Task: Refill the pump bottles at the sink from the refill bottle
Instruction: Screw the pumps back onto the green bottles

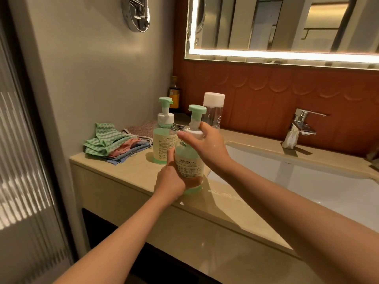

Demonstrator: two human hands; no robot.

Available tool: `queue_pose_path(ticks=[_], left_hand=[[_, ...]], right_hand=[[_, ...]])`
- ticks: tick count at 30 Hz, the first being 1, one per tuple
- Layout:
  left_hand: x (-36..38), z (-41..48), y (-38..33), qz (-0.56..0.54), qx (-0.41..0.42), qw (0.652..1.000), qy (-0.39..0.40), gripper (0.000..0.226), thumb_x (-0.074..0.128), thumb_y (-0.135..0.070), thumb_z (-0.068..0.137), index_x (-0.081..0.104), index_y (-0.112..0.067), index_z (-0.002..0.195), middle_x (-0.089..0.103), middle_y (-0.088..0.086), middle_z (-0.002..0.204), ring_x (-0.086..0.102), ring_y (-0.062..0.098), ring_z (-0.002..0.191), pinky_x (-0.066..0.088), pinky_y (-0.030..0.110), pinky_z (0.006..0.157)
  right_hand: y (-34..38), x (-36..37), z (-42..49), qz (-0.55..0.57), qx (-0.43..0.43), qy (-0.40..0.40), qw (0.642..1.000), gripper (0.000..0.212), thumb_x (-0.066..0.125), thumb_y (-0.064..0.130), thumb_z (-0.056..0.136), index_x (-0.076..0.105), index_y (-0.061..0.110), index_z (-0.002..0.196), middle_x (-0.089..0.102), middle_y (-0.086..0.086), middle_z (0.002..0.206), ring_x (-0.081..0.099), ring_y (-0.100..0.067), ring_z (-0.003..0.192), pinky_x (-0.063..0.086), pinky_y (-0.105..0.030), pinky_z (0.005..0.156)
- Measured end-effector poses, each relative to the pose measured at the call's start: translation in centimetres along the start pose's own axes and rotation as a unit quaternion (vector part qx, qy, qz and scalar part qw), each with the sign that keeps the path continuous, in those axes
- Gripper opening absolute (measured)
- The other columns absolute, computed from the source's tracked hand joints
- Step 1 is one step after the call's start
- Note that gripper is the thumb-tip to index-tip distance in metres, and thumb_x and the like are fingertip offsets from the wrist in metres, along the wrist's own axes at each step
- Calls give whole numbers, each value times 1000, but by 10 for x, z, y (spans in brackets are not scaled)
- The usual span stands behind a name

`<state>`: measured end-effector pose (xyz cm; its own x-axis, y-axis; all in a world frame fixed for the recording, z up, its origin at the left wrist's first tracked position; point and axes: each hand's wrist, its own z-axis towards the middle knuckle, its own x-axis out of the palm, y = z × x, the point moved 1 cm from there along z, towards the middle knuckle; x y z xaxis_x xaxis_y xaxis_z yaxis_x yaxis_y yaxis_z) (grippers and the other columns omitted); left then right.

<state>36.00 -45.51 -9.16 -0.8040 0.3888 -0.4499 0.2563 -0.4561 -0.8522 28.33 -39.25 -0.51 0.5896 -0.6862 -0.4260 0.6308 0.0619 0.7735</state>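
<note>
**Clear plastic, green soap: a slick bottle to open**

The pump bottle [189, 160] is upright at the front edge of the counter [127, 169], just left of the sink [307, 177]. The left hand [170, 179] wraps its lower body and the right hand [209, 148] curls round the white collar [192, 130]. It looks light and smooth — likely slippery, so grip the body firmly. A second pump bottle [164, 144] and the capped refill bottle [213, 107] stand behind.
</note>
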Motion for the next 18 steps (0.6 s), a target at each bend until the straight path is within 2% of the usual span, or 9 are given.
queue_pose_path(ticks=[3,6,8,10,11,15,18], left_hand=[[0,0,0,-4,1,1000,1,106,83,-37,64,10,-33,141,56,4,128,51,30,119,44,42,99],[-1,-1,-1,2,2,1000,1,106,82,-37,65,9,-32,141,53,5,131,50,31,120,43,44,99],[-1,-2,-1,5,5,1000,0,106,82,-39,65,8,-33,141,53,4,132,50,32,120,44,46,99],[0,-1,0,10,9,1000,-3,107,81,-43,64,7,-33,141,52,4,133,50,31,121,44,46,100],[0,-1,0,11,10,1000,-2,109,81,-44,64,6,-32,142,50,3,135,48,30,123,42,45,101],[-1,0,0,4,17,1000,5,110,81,-39,66,4,-29,145,51,4,133,49,29,121,42,43,101],[-1,-1,-1,8,23,1000,15,105,78,-32,70,5,-23,145,53,7,129,53,29,115,45,42,96]], right_hand=[[-1,-2,0,-82,-12,-65,994,56,71,52,72,48,18,109,60,-1,111,56,-19,101,50,-41,87],[3,-2,10,-58,18,-25,998,75,76,59,62,39,22,115,53,-1,120,53,-22,109,49,-47,91],[6,-2,17,9,41,46,998,79,75,52,68,36,20,128,48,-5,128,51,-21,112,49,-37,88],[8,-3,16,68,65,118,989,64,70,39,79,40,15,130,52,-7,127,53,-17,105,47,-24,78],[8,-4,14,79,71,129,986,56,67,33,83,44,13,129,55,-7,124,54,-16,102,47,-23,78],[4,5,-1,14,33,42,998,46,62,31,87,46,13,127,56,-4,126,53,-15,106,44,-28,82],[-3,14,-10,-62,10,-50,997,51,57,34,90,41,15,136,51,-3,133,50,-19,118,48,-36,95]])
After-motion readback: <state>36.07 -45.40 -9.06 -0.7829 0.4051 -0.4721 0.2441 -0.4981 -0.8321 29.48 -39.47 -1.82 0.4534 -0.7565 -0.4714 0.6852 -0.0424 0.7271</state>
